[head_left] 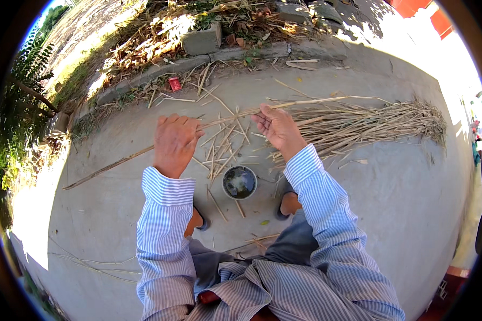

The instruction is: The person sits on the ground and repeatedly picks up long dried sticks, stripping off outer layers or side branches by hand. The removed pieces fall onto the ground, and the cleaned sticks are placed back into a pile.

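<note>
A long bundle of dry straw stalks (118,161) runs across in front of me, from the lower left to the upper right. My left hand (175,142) is closed in a fist around its middle, knuckles up. Farther right, my right hand (278,128) pinches the same stalks between thumb and fingers, palm partly turned up. Beneath and between my hands stands a small round bowl (240,182) of dark, murky water on the ground. Short cut straw pieces (219,151) lie scattered just beyond it.
A large heap of straw (364,124) lies on the concrete to the right. Beyond a low kerb are a concrete block (202,40) and dry leaves. A small red packet (174,84) lies near the kerb. My feet stand either side of the bowl. Green plants (16,123) grow at left.
</note>
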`<state>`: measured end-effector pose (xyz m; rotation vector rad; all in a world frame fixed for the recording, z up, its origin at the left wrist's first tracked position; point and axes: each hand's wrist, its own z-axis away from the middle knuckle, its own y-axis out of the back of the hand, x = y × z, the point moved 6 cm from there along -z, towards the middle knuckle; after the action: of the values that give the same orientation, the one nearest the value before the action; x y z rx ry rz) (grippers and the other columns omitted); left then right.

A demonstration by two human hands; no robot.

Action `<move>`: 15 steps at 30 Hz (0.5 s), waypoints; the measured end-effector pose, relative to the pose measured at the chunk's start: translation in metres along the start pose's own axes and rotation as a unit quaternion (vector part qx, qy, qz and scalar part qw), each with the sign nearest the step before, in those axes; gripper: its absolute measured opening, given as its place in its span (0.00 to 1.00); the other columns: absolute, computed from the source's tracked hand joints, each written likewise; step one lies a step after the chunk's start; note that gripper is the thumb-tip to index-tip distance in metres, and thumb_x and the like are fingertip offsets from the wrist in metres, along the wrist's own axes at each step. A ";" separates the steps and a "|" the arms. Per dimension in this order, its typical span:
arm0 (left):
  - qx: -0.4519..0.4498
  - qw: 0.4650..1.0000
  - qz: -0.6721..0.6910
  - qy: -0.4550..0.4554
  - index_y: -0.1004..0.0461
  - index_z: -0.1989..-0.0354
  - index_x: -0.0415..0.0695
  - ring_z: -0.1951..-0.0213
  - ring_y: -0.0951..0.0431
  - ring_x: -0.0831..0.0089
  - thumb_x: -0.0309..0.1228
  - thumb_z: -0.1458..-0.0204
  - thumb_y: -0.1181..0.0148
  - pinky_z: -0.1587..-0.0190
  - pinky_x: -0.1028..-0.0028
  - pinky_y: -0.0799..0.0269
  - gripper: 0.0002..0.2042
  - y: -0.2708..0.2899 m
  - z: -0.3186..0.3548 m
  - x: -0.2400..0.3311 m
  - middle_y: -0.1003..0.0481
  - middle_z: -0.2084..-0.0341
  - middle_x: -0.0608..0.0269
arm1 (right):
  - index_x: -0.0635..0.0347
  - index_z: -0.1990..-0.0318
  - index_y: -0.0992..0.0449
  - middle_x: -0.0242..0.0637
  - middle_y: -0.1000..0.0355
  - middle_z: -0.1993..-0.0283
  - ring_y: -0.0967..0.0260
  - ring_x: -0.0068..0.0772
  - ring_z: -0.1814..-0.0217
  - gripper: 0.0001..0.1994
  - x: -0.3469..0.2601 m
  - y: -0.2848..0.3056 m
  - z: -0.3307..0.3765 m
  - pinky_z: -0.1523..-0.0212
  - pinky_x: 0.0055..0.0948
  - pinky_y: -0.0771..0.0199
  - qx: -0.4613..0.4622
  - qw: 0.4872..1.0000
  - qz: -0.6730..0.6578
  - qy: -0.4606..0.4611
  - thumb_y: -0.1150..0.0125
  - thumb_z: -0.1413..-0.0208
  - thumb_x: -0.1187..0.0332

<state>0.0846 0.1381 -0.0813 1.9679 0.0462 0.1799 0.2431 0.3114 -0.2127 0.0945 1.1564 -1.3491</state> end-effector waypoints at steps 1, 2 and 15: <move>-0.006 1.000 -0.004 -0.008 0.26 0.67 0.45 0.66 0.27 0.64 0.33 0.57 0.36 0.61 0.65 0.39 0.10 -0.008 -0.002 0.009 0.24 0.72 0.63 | 0.61 0.58 0.29 0.37 0.26 0.62 0.26 0.28 0.60 0.11 0.003 -0.004 0.001 0.67 0.22 0.29 0.000 1.000 0.006 -0.002 0.40 0.42 0.65; -0.013 1.000 -0.008 -0.018 0.26 0.67 0.45 0.66 0.27 0.64 0.34 0.56 0.37 0.61 0.65 0.39 0.10 -0.015 -0.003 0.014 0.24 0.72 0.63 | 0.61 0.58 0.29 0.37 0.26 0.62 0.26 0.28 0.60 0.11 0.006 -0.006 0.003 0.67 0.22 0.29 0.001 1.000 0.011 -0.005 0.39 0.43 0.64; 0.173 0.980 0.093 -0.008 0.23 0.67 0.47 0.68 0.25 0.67 0.30 0.54 0.35 0.64 0.69 0.36 0.06 -0.006 -0.007 0.011 0.23 0.73 0.64 | 0.60 0.63 0.26 0.39 0.23 0.67 0.28 0.25 0.70 0.15 0.034 -0.024 0.006 0.71 0.21 0.33 -0.002 0.997 0.071 -0.037 0.37 0.45 0.56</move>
<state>0.0945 0.1477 -0.0829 2.3215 -0.1256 0.2936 0.2214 0.2760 -0.2203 0.1212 1.0699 -1.2153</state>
